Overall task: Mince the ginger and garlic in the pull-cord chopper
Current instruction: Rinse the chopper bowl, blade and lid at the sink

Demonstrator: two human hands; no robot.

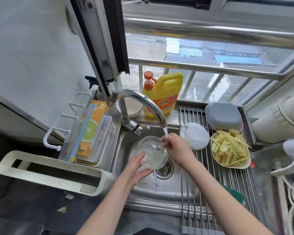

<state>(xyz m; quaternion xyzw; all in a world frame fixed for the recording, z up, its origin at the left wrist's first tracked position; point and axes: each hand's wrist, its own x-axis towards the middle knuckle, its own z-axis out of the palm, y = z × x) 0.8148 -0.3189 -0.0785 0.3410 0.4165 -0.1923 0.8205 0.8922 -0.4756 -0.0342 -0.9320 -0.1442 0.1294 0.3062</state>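
A steel sink sits under a barred window, a roll-up drying rack across its right side. Over the sink, the left hand cups the clear chopper bowl (tilted) under the running faucet; the right hand grips its rim. On the rack: white chopper lid, a dish of ginger strips

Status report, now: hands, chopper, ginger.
Left hand holds the clear chopper bowl under the running tap. Right hand rinses inside it. Lid and sliced ginger wait on the rack.
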